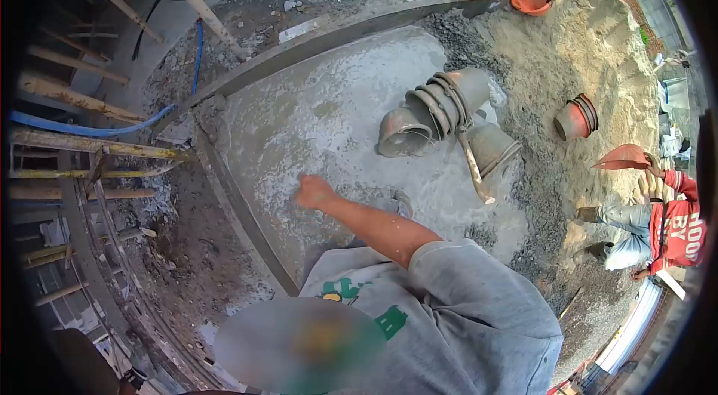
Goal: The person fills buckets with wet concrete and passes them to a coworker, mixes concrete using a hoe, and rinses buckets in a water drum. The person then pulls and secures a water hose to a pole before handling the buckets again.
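The stack of nested, cement-smeared grey buckets [440,105] lay on its side on the wet grey cement mix [321,107], at 2 o'clock from the right hand [313,192], its long axis running from 8 to 2 and its nearest mouth facing 8 o'clock. The right hand looked closed up, fingers curled in (whether it gripped anything, I could not tell), and appeared over the mix, contact unclear; the left hand was out of view, its state impossible to tell. Just past the stack, a single grey bucket [491,147] lay tipped, mouth toward 4 o'clock, beside a pale wooden handle [473,163] whose lower end pointed to 5. The near mouth of the stack showed a grey, coated inside. Farther out, between 2 and 3 o'clock, nested orange-red buckets [572,122] rested on the tan sand heap [606,44]; at 3, a co-worker in a red top [679,227] held a reddish container [622,156].
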The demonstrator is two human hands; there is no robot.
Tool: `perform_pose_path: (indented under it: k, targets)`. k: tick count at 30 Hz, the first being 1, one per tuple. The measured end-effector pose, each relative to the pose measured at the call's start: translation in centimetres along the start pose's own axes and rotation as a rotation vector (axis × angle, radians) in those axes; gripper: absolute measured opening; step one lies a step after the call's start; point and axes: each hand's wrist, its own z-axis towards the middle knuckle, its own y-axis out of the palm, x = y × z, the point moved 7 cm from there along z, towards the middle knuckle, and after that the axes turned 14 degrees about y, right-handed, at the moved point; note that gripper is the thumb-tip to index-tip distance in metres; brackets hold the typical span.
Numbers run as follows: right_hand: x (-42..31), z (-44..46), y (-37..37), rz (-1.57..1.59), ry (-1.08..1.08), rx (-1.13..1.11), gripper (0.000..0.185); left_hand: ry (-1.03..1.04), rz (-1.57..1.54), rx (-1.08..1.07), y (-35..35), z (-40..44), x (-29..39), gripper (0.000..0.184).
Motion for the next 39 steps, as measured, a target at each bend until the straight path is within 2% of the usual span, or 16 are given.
perform_pose_path:
  k: [2,4,6,9,11,13,16,18,21,25,27,29,32,34,36,39]
  targets:
    - [14.1,4.2,-5.8,-0.07,0.339,0.109,0.038,-0.423,-0.122,-0.419,8.6,-14.6,-2.2,0.029]
    - [24.4,5.0,-11.6,-0.165,0.419,0.122,0.036,-0.941,-0.217,-0.976,14.0,-35.9,-0.1,0.043]
    - [33.4,8.4,-16.2,-0.249,0.422,0.267,0.029,-1.211,-0.265,-1.444,12.7,-57.8,4.0,0.042]
    - [39.8,13.1,-23.2,-0.287,0.35,0.399,0.021,-0.987,-0.523,-2.18,9.6,-76.7,24.1,0.042]
    - [43.4,18.4,-24.7,-0.307,0.22,0.387,0.026,-0.945,-0.725,-2.335,7.9,-87.3,36.3,0.056]
    - [44.0,23.2,-24.2,-0.348,0.022,0.354,0.046,-1.123,-0.928,-2.279,8.2,-96.4,46.1,0.082]
    - [43.3,29.1,-22.4,-0.666,-0.018,0.321,0.055,-1.116,-0.897,-2.209,4.9,-106.8,55.0,0.091]
    - [41.7,30.9,-21.1,-0.887,0.057,0.387,0.056,-1.032,-1.043,-1.866,6.8,-107.1,57.0,0.063]
    - [43.4,31.2,-19.6,-1.004,0.171,0.236,0.059,-1.783,-1.153,-2.073,2.2,-112.3,57.2,0.044]
    - [40.2,27.6,-17.6,-0.792,0.318,0.046,0.068,-2.044,-0.807,-1.861,5.4,-105.4,45.4,0.051]
    - [38.9,27.0,-16.2,-0.556,0.044,0.166,0.078,-1.695,-0.622,-1.839,6.0,-104.7,36.5,0.044]
    - [40.2,27.4,-13.2,-0.278,0.089,0.223,0.079,-1.742,-0.569,-1.908,7.1,-103.4,31.4,0.034]
    - [40.6,29.8,-10.0,-0.144,0.263,0.252,0.067,-1.64,-0.736,-1.807,9.1,-101.9,31.1,0.024]
    - [39.0,31.0,-11.0,-0.12,0.353,0.257,0.061,-1.861,-0.804,-1.609,8.6,-101.8,31.8,0.022]
    - [35.5,31.6,-13.6,-0.041,0.233,0.416,0.049,-1.956,-0.836,-1.516,10.0,-101.4,32.3,0.023]
    - [28.0,31.9,-14.5,-0.171,0.152,0.461,0.06,-2.01,-0.812,-1.317,10.7,-103.9,30.6,0.041]
